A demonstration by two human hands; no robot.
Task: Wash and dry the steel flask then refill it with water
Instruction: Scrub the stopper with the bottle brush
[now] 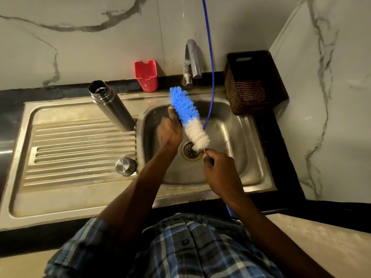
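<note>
Sink (236, 173) and ribbed drainboard (80, 149) fill the counter beneath both hands. Basket (259, 83), dark and woven, sits well beyond the right fingers, at the basin's far right corner, with a striped cloth (250, 91) inside. Flask (111, 105), steel and uncapped, stands on the drainboard just left of the left hand (169, 133), apart from it, its open mouth toward the wall. Brush (188, 117), blue at the tip and white lower down, slants over the basin between the two hands. The left fingers curl against the blue bristles from the left side, thumb up beside them; whether they truly clasp the bristles cannot be told. The right hand (218, 173) has its fingers closed round the thin wire stem just below the white bristles, above the drain (190, 150). Tap (192, 61) rises beyond the brush tip, a blue hose (210, 67) hanging to its right into the basin. Red holder (146, 75) stands beyond the left fingers, by the wall. Cap (126, 166) lies on the drainboard, left of the left forearm.
</note>
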